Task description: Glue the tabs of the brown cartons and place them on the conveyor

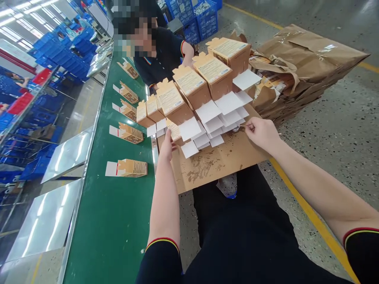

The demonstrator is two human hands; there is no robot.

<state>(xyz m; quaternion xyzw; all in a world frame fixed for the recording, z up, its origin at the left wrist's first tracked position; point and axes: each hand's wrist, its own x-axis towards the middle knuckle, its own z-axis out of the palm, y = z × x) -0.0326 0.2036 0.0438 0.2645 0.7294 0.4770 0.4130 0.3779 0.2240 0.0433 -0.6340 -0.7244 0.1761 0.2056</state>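
Brown cartons (pixel 189 85) stand in stepped rows on a cardboard sheet (pixel 207 165), with their white end flaps (pixel 207 112) sticking out towards me. At the left end of the stack, my left hand (pixel 167 148) is closed against a low carton (pixel 174 132), thumb up and the other fingers partly hidden. My right hand (pixel 262 132) is at the right end, its fingertips pinched beside the lowest flaps. A thin pale strip seems to run from that pinch, too small to name.
Several single cartons (pixel 133 168) lie spaced along the green table (pixel 118 221) on my left. A co-worker (pixel 166 51) is behind the stack. A brown paper-wrapped pile (pixel 314 51) stands at right. Blue crates (pixel 204 19) are stacked at the back.
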